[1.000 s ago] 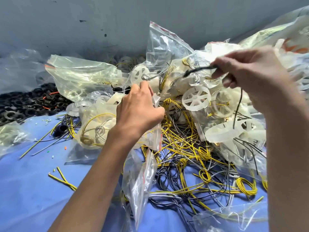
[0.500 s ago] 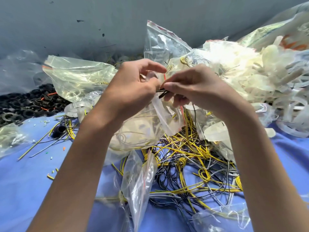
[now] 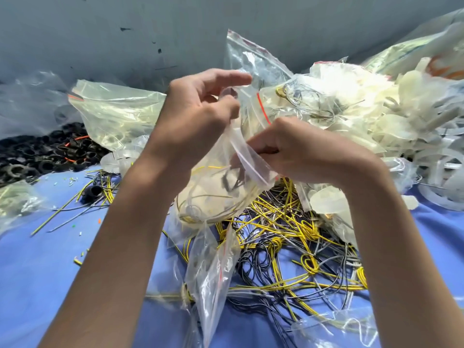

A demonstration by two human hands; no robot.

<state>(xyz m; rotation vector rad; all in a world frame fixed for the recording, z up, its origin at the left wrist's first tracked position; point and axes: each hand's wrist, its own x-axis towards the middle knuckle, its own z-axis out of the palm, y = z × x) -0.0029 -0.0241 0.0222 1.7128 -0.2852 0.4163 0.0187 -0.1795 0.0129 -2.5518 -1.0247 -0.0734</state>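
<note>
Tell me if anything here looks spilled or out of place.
Yes. Yellow and black wires sprawl tangled on the blue cloth under the clear bag held by the left hand and right hand; small cut bits lie scattered at left.

Yellow, black and clear plastic on blue.

Clear bag with a thin red seal line, yellow and black strands showing through. Loose wires in yellow, black and grey. Plain blue cloth, dotted with tiny white, green and orange scraps. Black rings flecked with orange. Milky white parts. Yellowish tint on the left bag, red at its corner. Dull grey wall with dark specks.
</note>
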